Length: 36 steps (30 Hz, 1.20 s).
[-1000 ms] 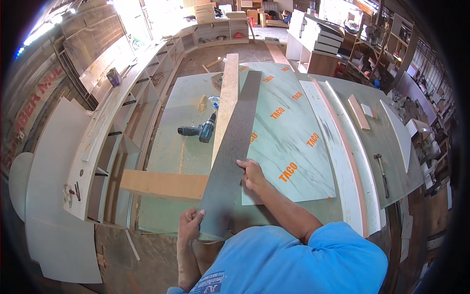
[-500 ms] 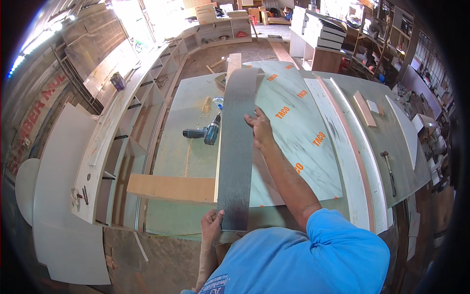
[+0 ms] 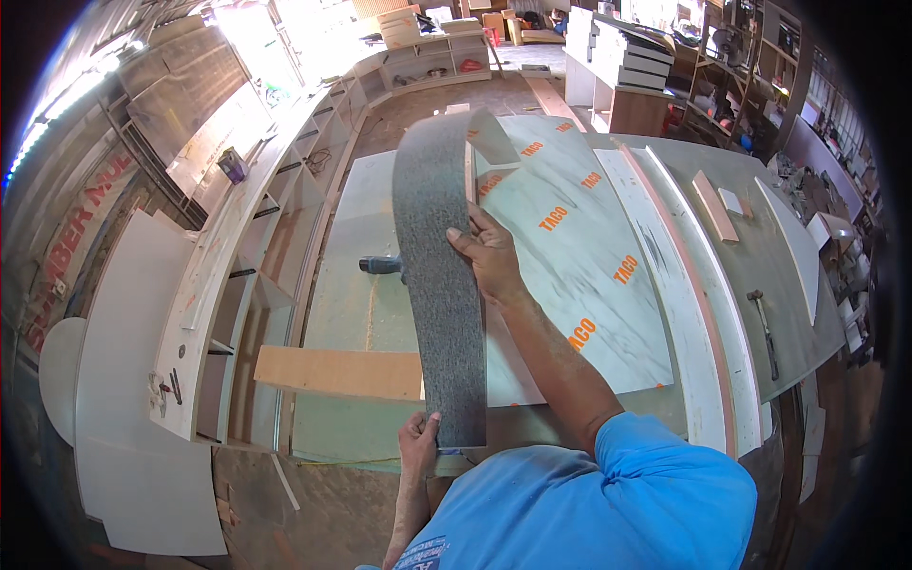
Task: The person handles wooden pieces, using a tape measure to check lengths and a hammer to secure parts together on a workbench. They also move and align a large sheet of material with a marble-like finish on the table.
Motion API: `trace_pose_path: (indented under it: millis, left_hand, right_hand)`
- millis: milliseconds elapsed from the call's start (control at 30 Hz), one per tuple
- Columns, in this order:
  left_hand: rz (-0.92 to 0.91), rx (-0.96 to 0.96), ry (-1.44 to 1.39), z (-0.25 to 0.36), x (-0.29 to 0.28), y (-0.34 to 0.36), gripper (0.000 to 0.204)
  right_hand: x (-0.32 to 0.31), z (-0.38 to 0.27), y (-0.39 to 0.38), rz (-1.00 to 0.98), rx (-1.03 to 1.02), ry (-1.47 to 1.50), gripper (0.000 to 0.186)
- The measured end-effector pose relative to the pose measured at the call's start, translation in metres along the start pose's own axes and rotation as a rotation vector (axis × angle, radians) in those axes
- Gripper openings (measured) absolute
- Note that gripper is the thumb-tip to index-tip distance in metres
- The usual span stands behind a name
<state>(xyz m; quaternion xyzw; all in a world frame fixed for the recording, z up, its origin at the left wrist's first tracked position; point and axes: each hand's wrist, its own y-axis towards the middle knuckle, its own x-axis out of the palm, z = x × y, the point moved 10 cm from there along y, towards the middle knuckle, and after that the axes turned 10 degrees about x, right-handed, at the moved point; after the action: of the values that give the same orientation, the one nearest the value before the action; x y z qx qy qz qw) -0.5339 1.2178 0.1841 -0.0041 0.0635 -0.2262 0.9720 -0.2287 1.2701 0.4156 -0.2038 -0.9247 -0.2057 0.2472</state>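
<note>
A person holds a dark grey strip (image 3: 437,294) in a bow at centre frame, the 2 hands apart and both clamped on it.

In the head view, the left hand (image 3: 418,443) pinches the near end at lower centre; the right hand (image 3: 486,255) grips the right edge mid-frame. The strip is up and bent but appears fixed to nothing; how much work is left cannot be told. Compared with 0.5 seconds earlier, it arches more sharply and leans left, hiding most of the blue drill (image 3: 378,265).
</note>
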Motion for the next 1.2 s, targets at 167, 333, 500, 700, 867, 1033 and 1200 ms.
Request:
trace_pose_path:
  millis: [167,333,500,700,867,1033,1200]
  left_hand:
    - [0.032,0.004,-0.071,0.022,0.006,0.006,0.024]
    - [0.020,0.032,-0.089,0.035,0.010,0.016,0.020]
    - [-0.003,0.067,-0.091,0.025,0.007,0.020,0.020]
    - [0.006,-0.009,-0.174,0.027,0.006,0.017,0.017]
    - [-0.026,-0.039,-0.237,0.012,0.013,0.026,0.025]
    - [0.044,-0.095,-0.155,-0.007,-0.010,0.026,0.022]
    - [0.019,-0.051,-0.120,-0.007,-0.007,0.053,0.023]
  right_hand:
    - [0.020,-0.025,0.002,-0.064,-0.048,-0.047,0.050]
    - [0.024,-0.032,0.010,-0.074,-0.016,-0.004,0.049]
    - [-0.017,0.006,0.042,0.016,0.074,0.006,0.050]
    - [-0.113,0.103,0.056,0.350,0.266,-0.238,0.055]
    - [-0.189,0.195,0.027,0.414,0.487,-0.440,0.063]
    - [-0.160,0.206,-0.017,0.477,0.608,-0.817,0.069]
    - [-0.156,0.189,-0.027,0.536,0.453,-1.018,0.059]
